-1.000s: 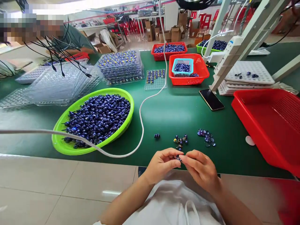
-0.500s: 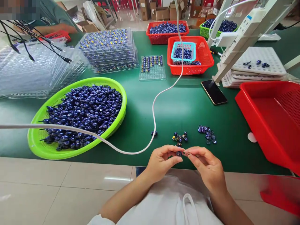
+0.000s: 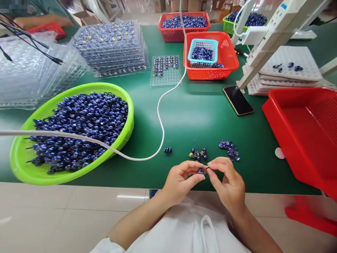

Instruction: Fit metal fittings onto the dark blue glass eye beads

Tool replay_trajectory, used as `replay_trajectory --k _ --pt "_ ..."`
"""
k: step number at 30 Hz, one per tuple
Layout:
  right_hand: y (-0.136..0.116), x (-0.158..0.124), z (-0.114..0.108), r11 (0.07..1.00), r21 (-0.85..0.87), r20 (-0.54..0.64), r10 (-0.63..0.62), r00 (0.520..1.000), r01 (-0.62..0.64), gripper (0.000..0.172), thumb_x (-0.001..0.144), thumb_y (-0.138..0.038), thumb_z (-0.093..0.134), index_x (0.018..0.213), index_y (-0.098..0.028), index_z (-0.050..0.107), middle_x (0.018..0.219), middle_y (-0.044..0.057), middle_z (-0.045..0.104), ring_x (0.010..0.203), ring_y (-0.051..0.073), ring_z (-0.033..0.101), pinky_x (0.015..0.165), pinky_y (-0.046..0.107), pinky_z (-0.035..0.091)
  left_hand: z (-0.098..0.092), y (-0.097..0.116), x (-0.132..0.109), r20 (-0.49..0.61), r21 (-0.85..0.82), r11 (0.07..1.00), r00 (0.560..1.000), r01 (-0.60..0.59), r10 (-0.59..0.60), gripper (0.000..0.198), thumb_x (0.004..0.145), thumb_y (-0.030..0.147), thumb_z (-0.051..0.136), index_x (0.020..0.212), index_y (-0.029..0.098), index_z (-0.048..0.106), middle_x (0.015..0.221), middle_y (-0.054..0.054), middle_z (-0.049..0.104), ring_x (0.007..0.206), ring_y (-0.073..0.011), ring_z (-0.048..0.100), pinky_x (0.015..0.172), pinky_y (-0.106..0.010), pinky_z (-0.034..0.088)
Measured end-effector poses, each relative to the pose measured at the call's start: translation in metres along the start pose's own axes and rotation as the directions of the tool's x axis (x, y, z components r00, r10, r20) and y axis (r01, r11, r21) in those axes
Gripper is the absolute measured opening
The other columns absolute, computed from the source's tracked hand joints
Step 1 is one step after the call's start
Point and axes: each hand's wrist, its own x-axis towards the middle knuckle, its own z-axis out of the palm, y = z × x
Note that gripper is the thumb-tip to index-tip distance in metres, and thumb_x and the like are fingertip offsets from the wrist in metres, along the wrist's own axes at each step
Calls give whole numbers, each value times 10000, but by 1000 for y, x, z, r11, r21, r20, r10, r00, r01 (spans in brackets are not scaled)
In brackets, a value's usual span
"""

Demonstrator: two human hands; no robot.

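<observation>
My left hand (image 3: pixel 180 181) pinches a small, shiny dark-blue earbud-like housing (image 3: pixel 200 170) between thumb and fingers, its open round side facing up. Close against it, my right hand (image 3: pixel 229 184) grips a tiny thin dark piece (image 3: pixel 207 167) with its fingertips; whether that piece joins the housing I cannot tell. Just beyond my fingers lies a pile of blue parts with gold bits (image 3: pixel 197 153). Flat blue caps (image 3: pixel 229 149) are scattered to its right, and a small cluster of blue housings (image 3: pixel 167 150) sits to its left.
A green basket (image 3: pixel 131 121) heaped with dark-blue parts stands left, crossed by a white cable (image 3: pixel 161 130). Behind are stacked clear trays (image 3: pixel 143 58), a part-filled tray (image 3: pixel 168 80) and red baskets (image 3: pixel 229 56). A phone (image 3: pixel 238 100) and a red bin (image 3: pixel 295 140) are right. A person's arm shows far left.
The view has shifted slightly, so the table's contents sit further left. My right fingertips have moved a little, and the thin dark piece now shows more clearly. My left hand keeps its hold.
</observation>
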Motion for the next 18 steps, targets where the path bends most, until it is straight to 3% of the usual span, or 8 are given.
replay_trajectory --k 4,11,18 --pt "0 5 -5 993 -99 56 -54 997 59 221 856 -65 664 979 -247 637 993 46 626 1000 224 586 876 409 487 -3 -1 2 22 39 999 1000 1 -1 243 782 244 814 998 158 745 978 -81 787 894 -187 733 875 -308 585" --pt "-4 7 -14 979 23 211 191 959 -200 69 938 -183 601 908 -245 592 983 28 580 951 190 587 812 335 469 -7 -2 7 14 289 950 993 -114 115 228 785 226 808 1002 165 780 914 -75 798 838 -193 742 825 -298 589" --pt "-11 13 -16 962 51 344 236 909 -269 83 957 -214 574 881 -241 596 979 29 583 956 187 581 844 325 449 -13 4 14 214 485 791 927 -374 307 190 820 216 784 1003 169 795 805 -70 779 711 -167 705 692 -273 557"
